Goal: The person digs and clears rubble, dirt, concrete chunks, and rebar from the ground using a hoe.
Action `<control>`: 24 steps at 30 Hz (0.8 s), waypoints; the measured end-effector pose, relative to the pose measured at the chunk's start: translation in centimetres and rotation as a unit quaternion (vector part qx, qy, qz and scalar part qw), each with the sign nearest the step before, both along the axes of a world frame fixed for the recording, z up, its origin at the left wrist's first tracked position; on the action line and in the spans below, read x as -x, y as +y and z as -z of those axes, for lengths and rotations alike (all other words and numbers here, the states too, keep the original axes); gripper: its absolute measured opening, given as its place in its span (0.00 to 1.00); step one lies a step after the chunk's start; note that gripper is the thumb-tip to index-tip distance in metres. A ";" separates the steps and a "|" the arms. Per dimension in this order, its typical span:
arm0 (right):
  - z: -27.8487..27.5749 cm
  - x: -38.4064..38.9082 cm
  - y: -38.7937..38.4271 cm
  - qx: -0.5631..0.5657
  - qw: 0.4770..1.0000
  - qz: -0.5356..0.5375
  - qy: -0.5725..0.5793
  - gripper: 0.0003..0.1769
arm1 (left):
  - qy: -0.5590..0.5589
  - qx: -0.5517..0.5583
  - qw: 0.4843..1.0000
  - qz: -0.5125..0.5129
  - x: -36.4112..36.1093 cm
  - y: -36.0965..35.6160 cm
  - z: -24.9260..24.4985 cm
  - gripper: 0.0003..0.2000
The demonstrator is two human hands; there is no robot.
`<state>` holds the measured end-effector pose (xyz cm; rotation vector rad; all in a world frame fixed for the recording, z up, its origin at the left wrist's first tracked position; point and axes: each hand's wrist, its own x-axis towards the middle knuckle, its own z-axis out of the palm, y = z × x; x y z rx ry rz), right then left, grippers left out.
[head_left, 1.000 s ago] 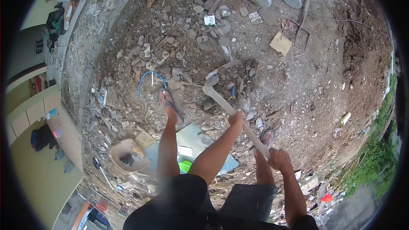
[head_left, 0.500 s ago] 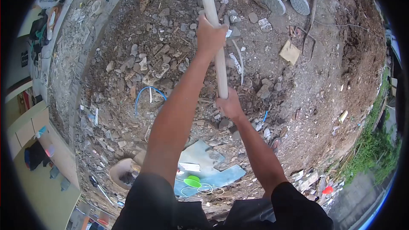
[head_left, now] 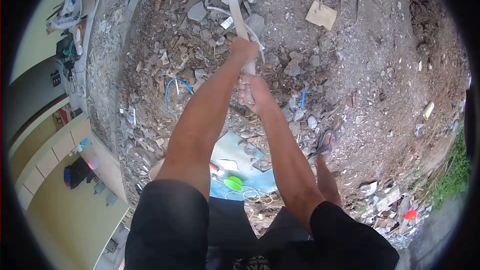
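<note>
Both my hands grip the pale wooden handle [head_left: 234, 5] of a long tool that looks like a hoe. My left hand [head_left: 244, 50] is wrapped round the handle higher up. Just below it, my right hand [head_left: 255, 92] is closed round the lower end, fingers curled. The handle slants away from me to a dusty whitish end at the top of the view, among stones and broken rubble [head_left: 197, 12]. How the blade sits there is not clear. A bent pale strip [head_left: 255, 37] lies close to the handle.
A yellowish square piece [head_left: 321, 15] and bent metal rods lie at upper right. A blue hose [head_left: 167, 90] curves at left. My sandalled foot [head_left: 327, 142] stands at right. Near me are a blue-grey sheet [head_left: 235, 150] and a green dish [head_left: 233, 183]. A wall ledge [head_left: 55, 155] borders the left.
My left hand is now much closer to my right hand on the handle. The handle's far end has come into view. The view has shifted, and the footwear at the top is gone from sight.
</note>
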<state>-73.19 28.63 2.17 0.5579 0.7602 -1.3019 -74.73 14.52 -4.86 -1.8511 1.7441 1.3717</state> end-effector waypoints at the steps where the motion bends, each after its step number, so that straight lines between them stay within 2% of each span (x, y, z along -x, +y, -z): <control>1: -1.6 0.9 3.0 -0.024 1.000 -0.008 0.016 0.05 | 0.021 -0.006 1.000 0.001 0.3 3.6 -1.3 0.24; 2: -2.6 1.2 6.4 -0.037 0.999 -0.014 0.024 0.05 | -0.006 -0.031 0.998 -0.053 2.0 7.8 -7.2 0.23; 3: -3.9 1.5 9.7 -0.052 0.998 -0.019 0.031 0.05 | -0.022 -0.085 0.995 -0.056 1.9 10.8 -6.5 0.21; 4: -5.9 1.7 12.7 -0.077 0.997 -0.001 0.020 0.05 | -0.010 -0.038 0.998 -0.057 1.3 14.9 -5.1 0.21; 5: -5.8 1.2 16.2 -0.079 0.996 0.027 -0.024 0.05 | -0.031 -0.073 0.997 0.008 1.3 17.6 -6.5 0.22; 7: -8.4 1.8 22.2 -0.113 0.993 0.004 -0.014 0.05 | 0.013 -0.011 1.000 -0.005 0.4 24.9 -5.4 0.19; 8: -9.6 1.7 25.1 -0.125 0.992 -0.011 0.011 0.05 | 0.091 -0.144 0.983 -0.062 -0.2 26.8 -7.1 0.16; 9: -11.7 1.5 27.1 -0.158 0.987 -0.007 0.015 0.05 | 0.192 -0.353 0.884 -0.239 -0.8 29.0 -7.3 0.11; 10: -13.4 1.3 29.1 -0.166 0.986 0.002 -0.002 0.06 | 0.240 -0.395 0.842 -0.279 -0.2 29.6 -9.5 0.06; 11: -14.1 0.4 31.6 -0.171 0.985 -0.011 0.037 0.07 | 0.270 -0.426 0.761 -0.408 0.3 32.0 -7.5 0.06; 12: -15.1 0.1 33.8 -0.174 0.984 -0.022 0.031 0.08 | 0.230 -0.527 0.685 -0.447 0.3 32.8 -6.8 0.06; 13: -16.9 -0.1 34.7 -0.194 0.980 -0.022 0.044 0.09 | 0.233 -0.534 0.687 -0.434 0.6 33.9 -8.3 0.06; 14: -18.0 0.1 35.3 -0.210 0.976 -0.030 0.058 0.11 | 0.216 -0.486 0.751 -0.391 0.9 35.6 -9.8 0.06; 15: -18.1 -0.5 36.6 -0.201 0.971 -0.083 0.095 0.13 | 0.193 -0.433 0.810 -0.344 0.5 36.4 -11.0 0.05; 17: -17.6 -1.3 35.4 -0.197 0.961 -0.143 0.134 0.15 | 0.263 -0.471 0.743 -0.396 -1.7 34.8 -13.0 0.04; 18: -17.5 -2.1 33.9 -0.186 0.961 -0.145 0.142 0.13 | 0.265 -0.475 0.736 -0.403 -2.6 32.5 -13.8 0.04; 20: -16.9 -3.4 27.5 -0.154 0.956 -0.170 0.181 0.10 | 0.316 -0.417 0.767 -0.371 -4.4 25.0 -14.6 0.06; 21: -14.7 -4.4 23.9 -0.117 0.962 -0.170 0.178 0.10 | 0.296 -0.311 0.851 -0.303 -4.9 19.9 -14.2 0.07; 22: -12.4 -5.2 19.0 -0.056 0.967 -0.159 0.188 0.10 | 0.319 -0.279 0.850 -0.312 -5.4 13.7 -14.3 0.06; 24: -7.6 -6.8 6.9 0.033 0.981 -0.106 0.159 0.11 | 0.328 -0.196 0.883 -0.273 -6.4 1.0 -11.5 0.10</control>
